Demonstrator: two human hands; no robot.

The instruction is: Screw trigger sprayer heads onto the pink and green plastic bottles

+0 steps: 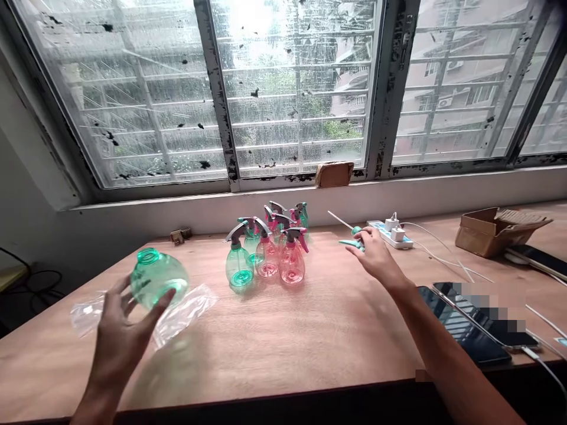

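Note:
At the left, my left hand (126, 330) is wrapped round a clear green bottle (155, 274), which is tilted and has no top on its neck. Over by the power strip, my right hand (376, 254) grips a green spray head (355, 241) with a thin pale tube sticking out to the upper left. Between my hands, several spray bottles stand upright in a cluster, among them a green spray bottle (240, 265) and a pink spray bottle (292, 262), each with its trigger head on. Crumpled clear plastic bags (190, 313) lie beneath the left-hand bottle.
A white power strip (401, 242) with plugged-in chargers and cables sits behind my right hand. Phones (463, 327) lie near the front right edge. An open cardboard box (482, 236) is at the right; a brown block (334, 175) rests on the window sill.

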